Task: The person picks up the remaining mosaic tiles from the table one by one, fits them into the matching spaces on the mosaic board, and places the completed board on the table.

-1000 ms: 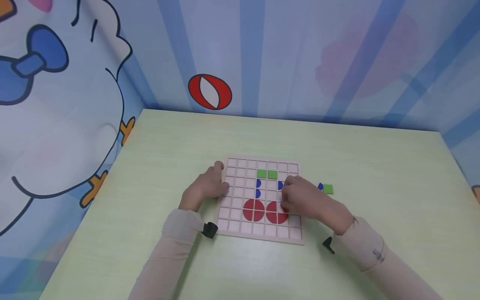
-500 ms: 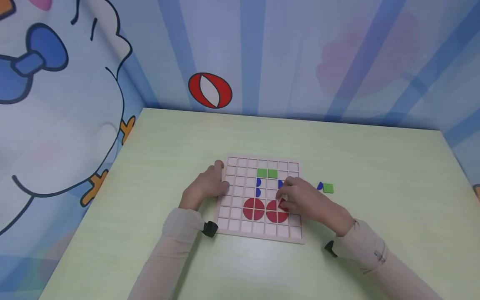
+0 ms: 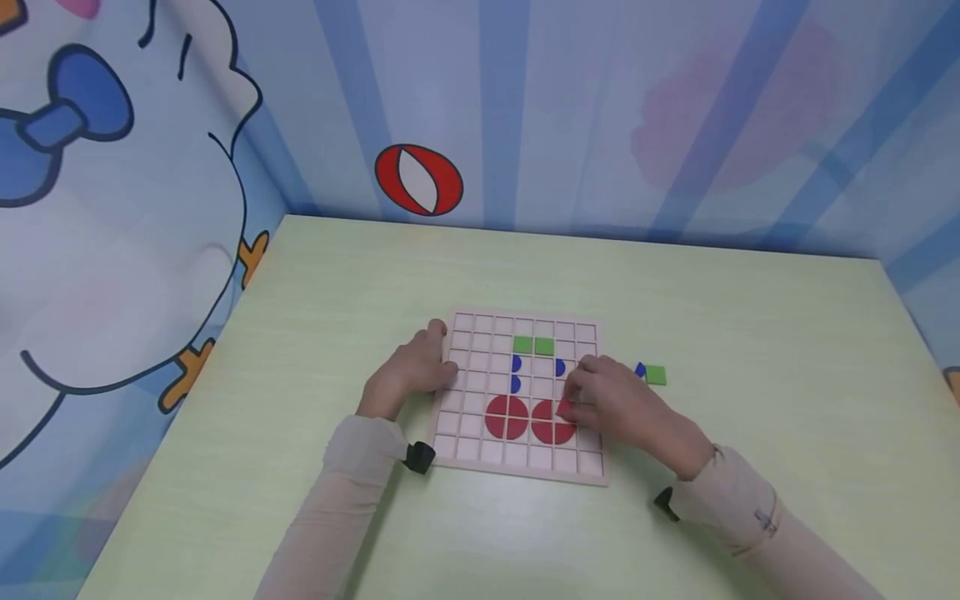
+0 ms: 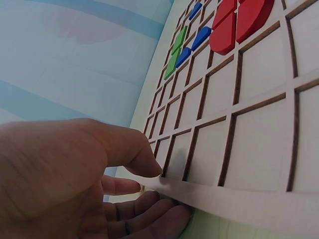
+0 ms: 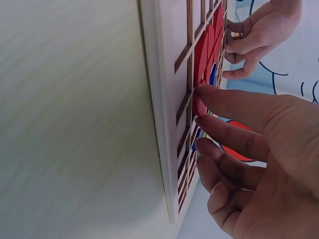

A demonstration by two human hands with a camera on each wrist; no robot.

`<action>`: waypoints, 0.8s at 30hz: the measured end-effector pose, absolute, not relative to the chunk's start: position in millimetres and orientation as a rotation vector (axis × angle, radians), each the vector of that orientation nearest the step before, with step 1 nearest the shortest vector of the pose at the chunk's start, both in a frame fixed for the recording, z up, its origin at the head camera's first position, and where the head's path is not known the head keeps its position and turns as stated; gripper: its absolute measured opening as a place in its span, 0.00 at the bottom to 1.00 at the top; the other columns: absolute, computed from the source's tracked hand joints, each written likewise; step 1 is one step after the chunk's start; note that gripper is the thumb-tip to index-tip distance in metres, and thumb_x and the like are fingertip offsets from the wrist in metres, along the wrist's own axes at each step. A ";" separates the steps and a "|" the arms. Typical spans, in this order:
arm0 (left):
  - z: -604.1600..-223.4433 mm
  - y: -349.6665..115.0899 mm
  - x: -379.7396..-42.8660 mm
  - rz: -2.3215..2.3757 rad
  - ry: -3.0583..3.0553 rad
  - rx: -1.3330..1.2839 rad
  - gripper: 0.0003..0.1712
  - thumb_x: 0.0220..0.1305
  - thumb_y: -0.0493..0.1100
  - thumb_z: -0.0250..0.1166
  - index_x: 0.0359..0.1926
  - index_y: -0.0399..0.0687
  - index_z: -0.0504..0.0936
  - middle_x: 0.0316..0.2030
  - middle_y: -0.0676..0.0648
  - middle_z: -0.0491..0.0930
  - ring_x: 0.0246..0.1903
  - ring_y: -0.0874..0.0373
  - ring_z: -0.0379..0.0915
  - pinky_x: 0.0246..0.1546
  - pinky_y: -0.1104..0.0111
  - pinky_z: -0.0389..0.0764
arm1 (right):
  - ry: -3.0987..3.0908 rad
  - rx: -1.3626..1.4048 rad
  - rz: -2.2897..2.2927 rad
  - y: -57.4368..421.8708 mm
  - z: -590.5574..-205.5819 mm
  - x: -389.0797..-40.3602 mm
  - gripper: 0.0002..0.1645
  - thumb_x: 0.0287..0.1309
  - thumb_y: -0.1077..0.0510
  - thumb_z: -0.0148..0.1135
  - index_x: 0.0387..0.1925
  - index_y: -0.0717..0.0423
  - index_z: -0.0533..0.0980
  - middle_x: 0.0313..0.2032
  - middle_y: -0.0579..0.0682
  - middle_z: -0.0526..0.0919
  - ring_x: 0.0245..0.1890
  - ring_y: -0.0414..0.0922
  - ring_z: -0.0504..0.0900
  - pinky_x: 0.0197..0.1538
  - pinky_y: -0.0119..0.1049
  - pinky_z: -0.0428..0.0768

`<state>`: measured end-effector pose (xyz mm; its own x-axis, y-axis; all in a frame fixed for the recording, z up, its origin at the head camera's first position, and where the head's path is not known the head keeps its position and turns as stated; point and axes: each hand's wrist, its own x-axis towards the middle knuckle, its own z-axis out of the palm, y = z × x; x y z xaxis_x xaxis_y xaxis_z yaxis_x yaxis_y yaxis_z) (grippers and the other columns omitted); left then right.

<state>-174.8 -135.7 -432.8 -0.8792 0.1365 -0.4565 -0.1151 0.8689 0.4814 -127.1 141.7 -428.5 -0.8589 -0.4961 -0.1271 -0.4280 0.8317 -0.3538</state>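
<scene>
A pale wooden grid board (image 3: 517, 474) lies on the table in the head view. My left hand (image 3: 408, 368) holds its left edge, thumb on the rim and other fingers beside the edge. My right hand (image 3: 618, 404) pinches a red quarter-circle tile (image 5: 200, 104) between thumb and index finger, at the upper right cell of the right red circle (image 3: 547, 427). A full red circle (image 3: 507, 417) sits left of it. Above stand blue half-round tiles (image 3: 516, 384) and two green square tiles (image 3: 533, 345) in cells.
Right of the board, a blue tile (image 3: 640, 369) and a green square tile (image 3: 656, 375) lie loose on the table (image 3: 750, 333). A wall with cartoon print (image 3: 555, 117) rises behind and to the left.
My right hand has lifted and shifted slightly, so the pinched red tile shows more, tilted at its cell. The left hand stays on the board's edge.
</scene>
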 end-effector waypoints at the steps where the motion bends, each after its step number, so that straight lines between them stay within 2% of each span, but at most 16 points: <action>1: -433.1 -135.6 -175.0 0.698 2.552 0.015 0.34 0.62 0.45 0.55 0.67 0.46 0.53 0.50 0.42 0.68 0.38 0.48 0.69 0.37 0.62 0.68 | 2.795 -0.715 -0.473 141.8 -429.0 -126.9 0.13 0.48 0.51 0.72 0.36 0.49 0.82 0.37 0.45 0.79 0.39 0.42 0.73 0.44 0.37 0.76; 24: -433.8 -135.2 -174.8 0.688 2.556 0.008 0.35 0.61 0.45 0.55 0.66 0.47 0.53 0.50 0.43 0.68 0.39 0.48 0.70 0.37 0.61 0.69 | 2.764 -0.687 -0.496 137.5 -430.7 -123.6 0.14 0.49 0.54 0.72 0.39 0.50 0.81 0.37 0.44 0.78 0.39 0.41 0.72 0.45 0.36 0.76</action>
<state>-174.8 -135.2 -433.8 -0.8801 0.1289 -0.4569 -0.1179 0.8729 0.4734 -123.6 137.5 -430.7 -0.8576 -0.4898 -0.1571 -0.4047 0.8310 -0.3817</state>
